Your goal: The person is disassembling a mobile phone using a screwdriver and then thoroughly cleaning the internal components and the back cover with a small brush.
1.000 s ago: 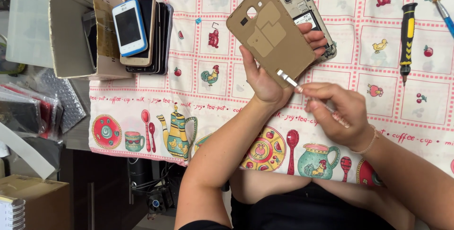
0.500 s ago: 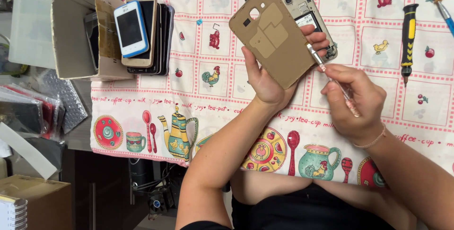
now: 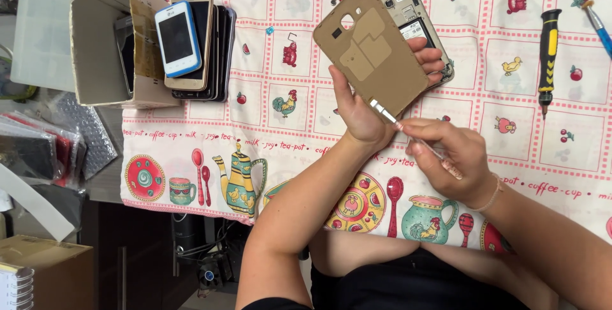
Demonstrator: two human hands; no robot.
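Pry tool (image 3: 389, 115) back at cover (image 3: 373, 51) edge

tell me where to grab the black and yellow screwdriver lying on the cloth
Grip the screwdriver around its thick black and yellow handle, the upper part in the picture, coming straight down from above. It lies flat on the tablecloth with open cloth on both long sides; the thin metal tip at the lower end gives little hold.

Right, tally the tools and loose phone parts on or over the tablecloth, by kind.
Screwdrivers lying on the cloth: 2 (black and yellow one, blue one)
Thin pry tool in the right hand: 1
Tan back cover in the left hand: 1
Opened phone body: 1
Total: 5
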